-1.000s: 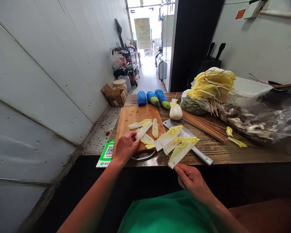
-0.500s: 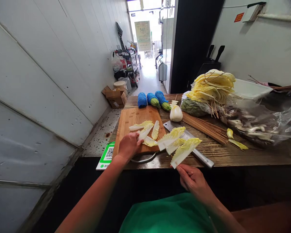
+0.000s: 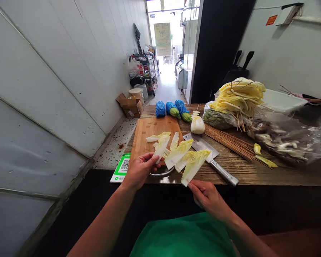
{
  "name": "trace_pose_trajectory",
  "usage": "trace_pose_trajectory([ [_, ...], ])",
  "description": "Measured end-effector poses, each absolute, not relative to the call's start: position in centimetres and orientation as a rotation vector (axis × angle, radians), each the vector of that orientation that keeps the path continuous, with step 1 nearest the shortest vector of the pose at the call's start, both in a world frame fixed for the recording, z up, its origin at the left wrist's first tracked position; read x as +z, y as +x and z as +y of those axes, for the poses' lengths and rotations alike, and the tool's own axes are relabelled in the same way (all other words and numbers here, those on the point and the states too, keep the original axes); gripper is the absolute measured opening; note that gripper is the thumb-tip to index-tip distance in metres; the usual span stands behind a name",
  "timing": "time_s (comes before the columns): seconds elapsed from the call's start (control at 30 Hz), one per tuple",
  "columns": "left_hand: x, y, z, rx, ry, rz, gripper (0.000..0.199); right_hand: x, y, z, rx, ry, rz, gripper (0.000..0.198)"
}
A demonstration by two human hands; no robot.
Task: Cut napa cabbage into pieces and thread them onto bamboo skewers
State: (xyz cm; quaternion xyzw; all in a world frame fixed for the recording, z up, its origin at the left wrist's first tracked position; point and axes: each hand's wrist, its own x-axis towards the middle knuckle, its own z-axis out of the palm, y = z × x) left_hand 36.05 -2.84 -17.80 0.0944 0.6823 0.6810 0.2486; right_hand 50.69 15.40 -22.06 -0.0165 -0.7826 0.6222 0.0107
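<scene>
My left hand [image 3: 140, 172] pinches a strip of napa cabbage leaf [image 3: 161, 147], raised over the near edge of the cutting board [image 3: 145, 126]. Closed near the base of the closest leaf, my right hand [image 3: 210, 198] holds a skewer of cabbage leaves [image 3: 195, 165], three of them fanned out. Only a short bit of the stick shows below the leaves; the rest is hidden. The two hands are apart, with the left leaf close to the skewered ones. More cut leaves [image 3: 174, 141] lie on the board, partly covered by the held pieces.
A cleaver [image 3: 221, 171] lies right of the board, near a cabbage heart [image 3: 197, 125] and a bundle of bamboo skewers [image 3: 230, 141]. Skewered cabbage [image 3: 237, 94] is heaped behind, beside a bag of mushrooms [image 3: 280, 139]. Blue-netted zucchini [image 3: 173, 110] sit at the back.
My left hand has lifted a leaf off the board and brought it toward me. My right hand has drawn the skewered leaves a little leftward, closer to it. The view has shifted slightly.
</scene>
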Motion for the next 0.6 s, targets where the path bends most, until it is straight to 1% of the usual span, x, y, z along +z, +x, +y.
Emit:
trace_pose_trajectory([
  [0.1, -17.8, 35.9, -3.5, 1.787, 0.289, 2.339, 0.037, -22.0, 50.7, 15.3, 1.932, -0.048, -2.452, 0.039],
  [0.17, -18.3, 35.2, -4.1, 1.65, 0.344, 2.739, 0.037, -22.0, 50.8, 15.5, 1.885, -0.063, -2.467, 0.04],
  [0.23, -19.1, 34.2, -4.5, 1.463, 0.547, 3.022, 0.032, -21.9, 51.0, 15.7, 1.852, -0.09, -2.464, 0.04],
  [0.3, -19.8, 33.1, -4.8, 1.234, 0.861, 3.102, 0.028, -22.0, 51.2, 15.9, 1.846, -0.115, -2.449, 0.041],
  [0.4, -20.1, 31.6, -5.1, 0.879, 1.222, 3.009, 0.028, -22.2, 51.4, 16.1, 1.844, -0.139, -2.442, 0.039],
  [0.5, -19.0, 29.9, -5.0, 0.786, 1.294, 3.024, 0.038, -22.4, 51.3, 16.2, 1.828, -0.143, -2.46, 0.039],
  [0.6, -17.9, 27.4, -4.2, 0.749, 1.215, 3.064, 0.034, -22.5, 51.1, 16.2, 1.828, -0.146, -2.477, 0.038],
])
